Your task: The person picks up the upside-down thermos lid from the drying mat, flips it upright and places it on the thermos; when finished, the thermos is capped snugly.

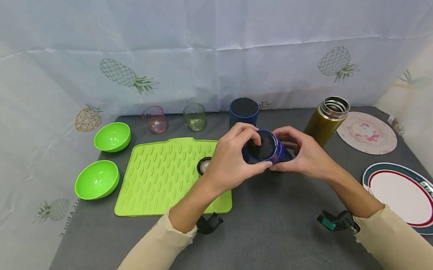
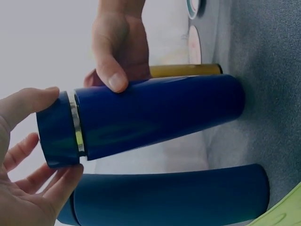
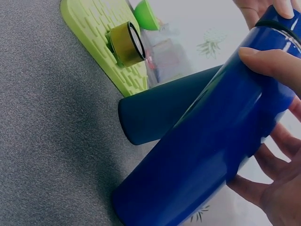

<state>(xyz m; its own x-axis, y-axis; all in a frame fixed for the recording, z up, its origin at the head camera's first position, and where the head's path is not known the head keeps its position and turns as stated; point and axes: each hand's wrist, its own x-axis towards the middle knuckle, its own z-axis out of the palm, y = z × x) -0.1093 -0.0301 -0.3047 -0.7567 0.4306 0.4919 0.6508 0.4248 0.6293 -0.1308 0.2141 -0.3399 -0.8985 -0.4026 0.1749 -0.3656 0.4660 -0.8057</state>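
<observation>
A glossy blue thermos (image 2: pixel 160 115) stands on the table between both hands. Its dark-topped lid (image 1: pixel 262 146) is gripped by the left hand (image 1: pixel 230 157), thumb on one side and fingers on the other. In the left wrist view a silver band shows between lid and body. The right hand (image 1: pixel 305 153) holds the upper body, its thumb along one side. Behind it stands a matte dark blue thermos (image 3: pixel 162 108). To the right is a gold thermos (image 1: pixel 320 122) with its mouth uncovered. A gold lid (image 3: pixel 123 44) sits on the green mat, partly behind the left hand.
The green drying mat (image 1: pixel 151 178) lies left of the hands. Farther left are two green bowls (image 1: pixel 112 137). A pink glass (image 1: pixel 155 119) and a green glass (image 1: pixel 194 117) stand at the back. A pink round mat (image 1: pixel 369 133) and a rimmed white plate (image 1: pixel 401 196) lie on the right.
</observation>
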